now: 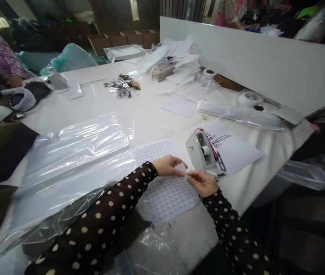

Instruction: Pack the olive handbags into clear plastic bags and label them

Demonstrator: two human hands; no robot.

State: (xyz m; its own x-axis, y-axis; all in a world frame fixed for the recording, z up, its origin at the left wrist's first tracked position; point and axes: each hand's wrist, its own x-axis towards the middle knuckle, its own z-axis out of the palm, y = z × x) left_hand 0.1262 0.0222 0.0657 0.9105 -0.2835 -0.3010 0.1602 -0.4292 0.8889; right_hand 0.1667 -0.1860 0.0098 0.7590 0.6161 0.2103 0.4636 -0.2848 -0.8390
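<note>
Between my two hands is a small white piece of paper, pinched at its edges. My left hand grips it from the left, thumb and fingers closed. From the right, the fingertips of my right hand close on its corner. Below both hands lies a sheet of printed labels with rows of small text. Just beyond my right hand stands a grey tape dispenser. It rests on a white paper with handwriting, beside a red pen-like item.
Clear plastic bags lie stacked on the left. Further back are a bundle of small dark items in plastic, a heap of white sheets and tape rolls. A white partition borders the table. Another person's sleeve shows at far left.
</note>
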